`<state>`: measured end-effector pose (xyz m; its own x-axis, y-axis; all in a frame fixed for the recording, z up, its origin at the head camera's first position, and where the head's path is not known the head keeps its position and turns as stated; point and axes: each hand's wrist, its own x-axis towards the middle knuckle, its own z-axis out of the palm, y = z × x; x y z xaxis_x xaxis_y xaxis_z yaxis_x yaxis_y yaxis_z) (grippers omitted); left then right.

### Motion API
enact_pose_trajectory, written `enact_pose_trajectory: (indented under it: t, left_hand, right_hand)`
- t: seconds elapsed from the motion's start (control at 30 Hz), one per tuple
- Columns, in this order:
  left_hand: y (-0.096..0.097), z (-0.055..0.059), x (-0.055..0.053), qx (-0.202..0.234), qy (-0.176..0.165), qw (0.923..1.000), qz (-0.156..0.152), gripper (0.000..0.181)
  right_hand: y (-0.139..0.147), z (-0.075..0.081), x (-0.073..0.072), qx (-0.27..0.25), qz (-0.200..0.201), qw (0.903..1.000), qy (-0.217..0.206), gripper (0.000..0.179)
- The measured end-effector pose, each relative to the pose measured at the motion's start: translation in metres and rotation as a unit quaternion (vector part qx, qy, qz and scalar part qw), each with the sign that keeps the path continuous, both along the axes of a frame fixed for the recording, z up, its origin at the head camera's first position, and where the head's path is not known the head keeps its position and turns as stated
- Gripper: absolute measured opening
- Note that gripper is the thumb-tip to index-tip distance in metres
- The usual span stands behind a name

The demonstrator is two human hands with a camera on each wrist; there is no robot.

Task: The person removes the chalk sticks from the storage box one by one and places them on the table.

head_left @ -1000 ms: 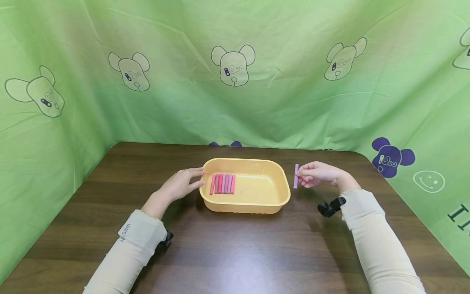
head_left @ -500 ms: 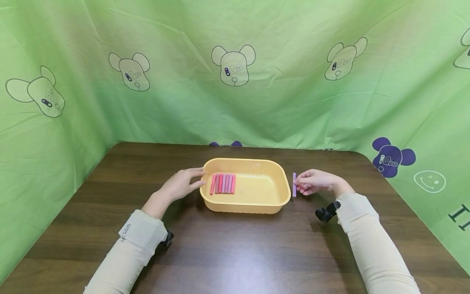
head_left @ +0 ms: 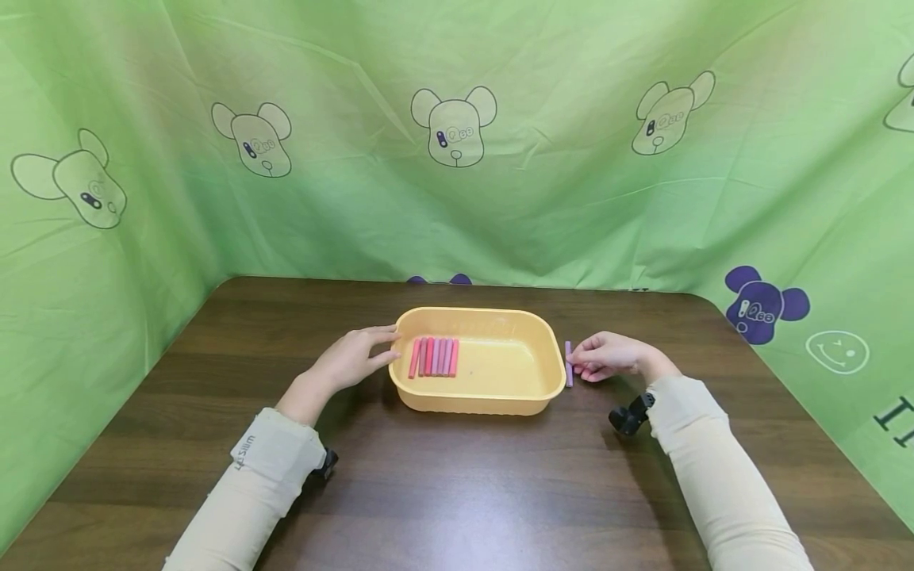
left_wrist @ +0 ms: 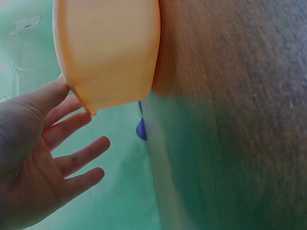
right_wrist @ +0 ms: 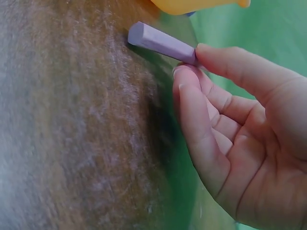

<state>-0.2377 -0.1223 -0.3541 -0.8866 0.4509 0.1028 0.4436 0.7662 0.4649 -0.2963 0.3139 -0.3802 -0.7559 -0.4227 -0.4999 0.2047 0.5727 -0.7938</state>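
A yellow plastic basin (head_left: 493, 405) stands mid-table, with a row of several pink, red and purple chalk sticks (head_left: 440, 358) lying side by side at its left end. My left hand (head_left: 348, 361) touches the basin's left rim with relaxed, spread fingers; the left wrist view has the thumb right at the rim. Just outside the basin's right side, my right hand (head_left: 608, 354) pinches a light purple chalk stick (right_wrist: 163, 43) between thumb and fingertips. In the head view that stick runs front to back, close beside the basin wall.
The brown wooden table (head_left: 457, 484) carries everything. A green cloth (head_left: 457, 214) printed with bear faces hangs behind it and along both sides. Black wrist cameras (head_left: 631, 414) sit on the cuffs of the light sleeves.
My right hand has brought the purple chalk stick toward me and slightly left, nearer the basin's right side. The left hand, basin and row of chalk stay put.
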Motion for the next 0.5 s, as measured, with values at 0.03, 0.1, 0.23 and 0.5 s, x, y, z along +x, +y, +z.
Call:
enact_pose_trajectory:
  t: [0.03, 0.1, 0.23, 0.5]
  left_hand:
    - [-0.0001, 0.0000, 0.0001, 0.000, -0.001, 1.0000, 0.001, 0.043]
    - [-0.0001, -0.0001, 0.0001, 0.001, -0.004, 1.0000, 0.002, 0.043]
    - [-0.0002, 0.0002, 0.0006, 0.002, -0.006, 1.0000, 0.003, 0.043]
    - [0.0000, -0.0004, 0.0001, 0.002, -0.003, 1.0000, 0.003, 0.043]
  right_hand:
    - [-0.0004, -0.0003, -0.0001, 0.001, -0.005, 1.0000, -0.001, 0.016]
    - [-0.0013, -0.0002, 0.0003, 0.003, -0.008, 1.0000, -0.001, 0.016]
    - [-0.0035, 0.0000, 0.0006, 0.006, -0.015, 0.9998, -0.007, 0.016]
    - [-0.0071, -0.0012, 0.0000, 0.008, -0.029, 0.9993, -0.020, 0.018]
